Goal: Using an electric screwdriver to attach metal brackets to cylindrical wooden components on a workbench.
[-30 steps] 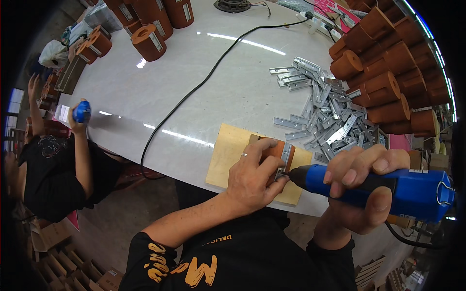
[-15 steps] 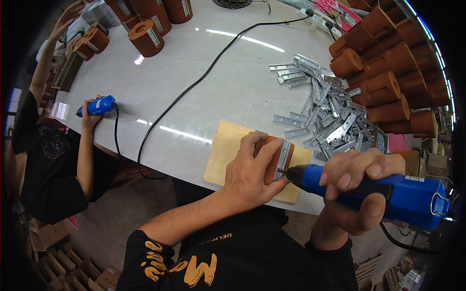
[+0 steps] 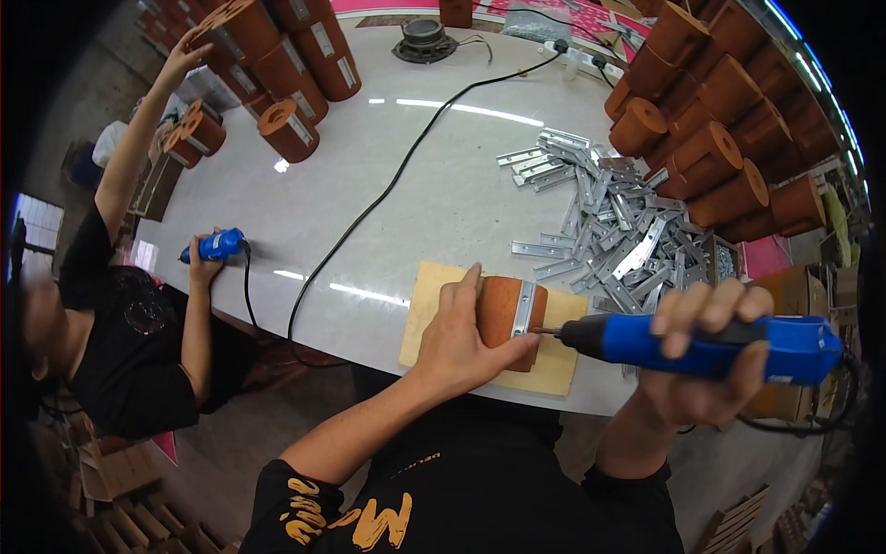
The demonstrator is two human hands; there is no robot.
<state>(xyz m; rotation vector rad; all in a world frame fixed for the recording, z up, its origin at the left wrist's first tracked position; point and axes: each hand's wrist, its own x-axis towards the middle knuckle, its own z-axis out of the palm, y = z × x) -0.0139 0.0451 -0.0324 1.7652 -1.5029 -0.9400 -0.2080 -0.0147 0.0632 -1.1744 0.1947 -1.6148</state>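
Note:
A brown cylinder (image 3: 499, 309) lies on a yellow board (image 3: 565, 369) at the table's front edge. Along its right side runs a silver metal strip (image 3: 524, 309) with holes. My left hand (image 3: 452, 342) grips the cylinder from the left, the thumb resting near the strip's lower end. In my right hand (image 3: 701, 397) is a blue electric screwdriver (image 3: 637, 340), held level and pointing left. Its bit (image 3: 548, 331) reaches the strip's lower end; whether it touches is hard to tell.
Loose metal strips (image 3: 614, 217) lie heaped behind the board, beside a box of small screws (image 3: 724, 260). Brown cylinders (image 3: 711, 162) are stacked at right. A black cable (image 3: 392, 166) crosses the table. At left a co-worker holds another blue screwdriver (image 3: 220, 245) and reaches toward stacked cylinders.
My left fingers have shifted off the strip to the cylinder's left side. The screwdriver has become more level, its bit nearer the strip's edge. The whole view has shifted, showing more of the table's far end.

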